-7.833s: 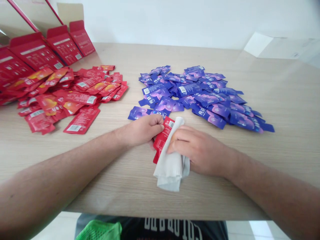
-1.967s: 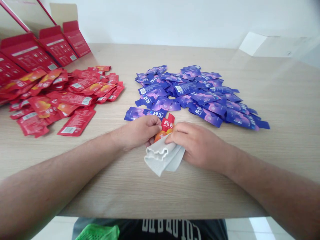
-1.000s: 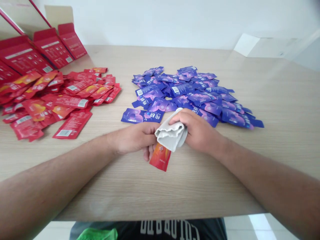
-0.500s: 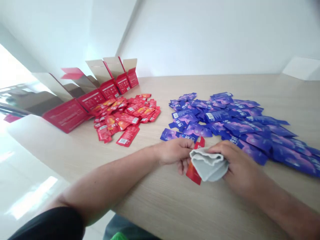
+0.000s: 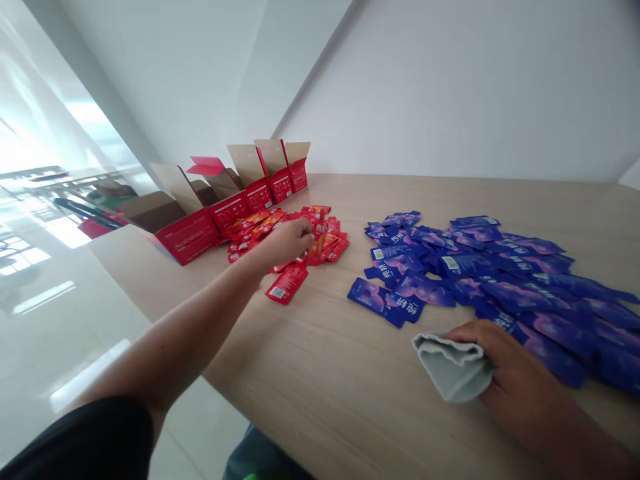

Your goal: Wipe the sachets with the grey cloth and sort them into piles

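My left hand [image 5: 293, 240] is closed on a red sachet [image 5: 317, 248], which stands roughly upright in its fingers over the pile of red sachets [image 5: 287, 285]. Its fingertips are partly hidden behind the knuckles. In my right hand [image 5: 493, 350] is a folded light-grey cloth [image 5: 453, 373], gripped by its right side with the wavy open edge upward. This hand is low over the table, just in front of the spread of blue-purple sachets [image 5: 425, 287].
Several red cartons [image 5: 187, 235] with raised flaps stand in a row along the left table edge, behind the red sachets. A white wall [image 5: 475, 93] runs behind the wooden table [image 5: 320, 373]. Shiny floor [image 5: 55, 333] shows on the left.
My left hand has carried the red sachet from beside the cloth leftward and away from me to the red pile. My right hand keeps the cloth. The head view has shifted.
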{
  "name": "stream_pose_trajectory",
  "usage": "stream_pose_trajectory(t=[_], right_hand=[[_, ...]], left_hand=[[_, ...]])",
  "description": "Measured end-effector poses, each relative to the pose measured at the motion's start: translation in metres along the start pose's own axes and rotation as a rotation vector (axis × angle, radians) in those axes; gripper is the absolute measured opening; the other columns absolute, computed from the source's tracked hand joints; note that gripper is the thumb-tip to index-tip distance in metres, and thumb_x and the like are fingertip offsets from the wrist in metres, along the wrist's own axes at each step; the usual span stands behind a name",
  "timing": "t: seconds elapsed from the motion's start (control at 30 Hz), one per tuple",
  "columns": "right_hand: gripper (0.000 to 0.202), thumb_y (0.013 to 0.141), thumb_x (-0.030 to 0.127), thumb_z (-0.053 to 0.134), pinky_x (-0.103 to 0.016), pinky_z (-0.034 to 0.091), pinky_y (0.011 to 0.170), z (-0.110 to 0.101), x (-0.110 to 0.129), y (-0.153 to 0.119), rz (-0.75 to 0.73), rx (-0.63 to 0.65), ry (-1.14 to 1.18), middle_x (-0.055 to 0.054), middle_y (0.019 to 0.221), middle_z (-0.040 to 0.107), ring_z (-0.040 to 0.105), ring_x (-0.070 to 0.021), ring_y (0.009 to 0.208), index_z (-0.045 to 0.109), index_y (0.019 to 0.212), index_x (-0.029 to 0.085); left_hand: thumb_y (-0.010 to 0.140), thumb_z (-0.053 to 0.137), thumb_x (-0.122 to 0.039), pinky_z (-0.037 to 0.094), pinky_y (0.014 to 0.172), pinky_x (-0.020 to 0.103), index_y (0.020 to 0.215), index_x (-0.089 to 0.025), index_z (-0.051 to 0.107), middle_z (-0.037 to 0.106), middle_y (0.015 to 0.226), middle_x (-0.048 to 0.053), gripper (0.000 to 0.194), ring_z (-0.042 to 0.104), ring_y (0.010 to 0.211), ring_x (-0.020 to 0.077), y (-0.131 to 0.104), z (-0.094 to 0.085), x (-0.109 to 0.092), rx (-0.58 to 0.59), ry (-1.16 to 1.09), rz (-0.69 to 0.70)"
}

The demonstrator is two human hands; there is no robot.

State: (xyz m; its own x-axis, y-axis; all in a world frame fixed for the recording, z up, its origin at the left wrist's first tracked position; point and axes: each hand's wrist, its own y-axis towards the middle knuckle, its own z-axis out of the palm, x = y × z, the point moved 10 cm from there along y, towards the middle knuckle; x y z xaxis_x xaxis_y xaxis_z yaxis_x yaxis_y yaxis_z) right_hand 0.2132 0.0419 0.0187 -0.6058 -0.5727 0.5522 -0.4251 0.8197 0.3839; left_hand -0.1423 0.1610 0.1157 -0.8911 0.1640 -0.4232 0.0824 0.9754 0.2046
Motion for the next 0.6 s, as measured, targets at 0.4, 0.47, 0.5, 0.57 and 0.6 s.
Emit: stream_pose_trajectory(t=[0.4, 0.47, 0.5, 0.57, 0.6], right_hand=[[0.023, 0.091, 0.024, 0.057, -0.04, 0.052, 0.085, 0.009, -0.005, -0.002, 0.011, 0.081, -0.002, -0.007, 0.109, 0.064, 0.064, -0.0269, 0.1, 0.06, 0.114, 0.027], [0.024, 0.091, 0.022, 0.056, -0.039, 0.051, 0.086, 0.008, -0.002, -0.001, -0.003, 0.084, 0.002, -0.007, 0.109, 0.063, 0.063, -0.026, 0.1, 0.059, 0.115, 0.025], [0.023, 0.091, 0.021, 0.056, -0.038, 0.05, 0.085, 0.008, -0.001, 0.0, -0.009, 0.083, 0.003, -0.007, 0.107, 0.063, 0.062, -0.0255, 0.099, 0.06, 0.113, 0.024], [0.023, 0.09, 0.019, 0.055, -0.037, 0.049, 0.084, 0.006, 0.003, 0.002, -0.016, 0.075, 0.005, -0.007, 0.106, 0.062, 0.061, -0.025, 0.098, 0.06, 0.112, 0.023], [0.023, 0.089, 0.017, 0.054, -0.036, 0.049, 0.083, 0.004, 0.004, 0.004, -0.016, 0.068, 0.005, -0.008, 0.105, 0.062, 0.061, -0.0246, 0.097, 0.06, 0.111, 0.022]], left_hand=[[0.091, 0.054, -0.032, 0.047, 0.079, 0.033, 0.109, -0.01, 0.069, 0.074, 0.103, 0.02, 0.032, 0.069, 0.094, 0.0297, 0.097, -0.037, 0.05, -0.224, 0.595, -0.087], [0.092, 0.051, -0.028, 0.049, 0.083, 0.036, 0.113, -0.009, 0.068, 0.073, 0.106, 0.022, 0.033, 0.07, 0.1, 0.0319, 0.102, -0.015, 0.057, -0.204, 0.614, -0.126], [0.093, 0.048, -0.025, 0.05, 0.085, 0.038, 0.112, -0.008, 0.069, 0.073, 0.108, 0.023, 0.033, 0.07, 0.103, 0.0335, 0.104, -0.007, 0.059, -0.196, 0.624, -0.142], [0.094, 0.044, -0.02, 0.051, 0.088, 0.044, 0.113, -0.007, 0.07, 0.072, 0.111, 0.025, 0.035, 0.068, 0.109, 0.0368, 0.107, 0.004, 0.063, -0.189, 0.644, -0.165], [0.095, 0.042, -0.019, 0.051, 0.09, 0.046, 0.115, -0.007, 0.069, 0.071, 0.114, 0.025, 0.036, 0.067, 0.112, 0.0379, 0.108, 0.006, 0.064, -0.192, 0.655, -0.172]])
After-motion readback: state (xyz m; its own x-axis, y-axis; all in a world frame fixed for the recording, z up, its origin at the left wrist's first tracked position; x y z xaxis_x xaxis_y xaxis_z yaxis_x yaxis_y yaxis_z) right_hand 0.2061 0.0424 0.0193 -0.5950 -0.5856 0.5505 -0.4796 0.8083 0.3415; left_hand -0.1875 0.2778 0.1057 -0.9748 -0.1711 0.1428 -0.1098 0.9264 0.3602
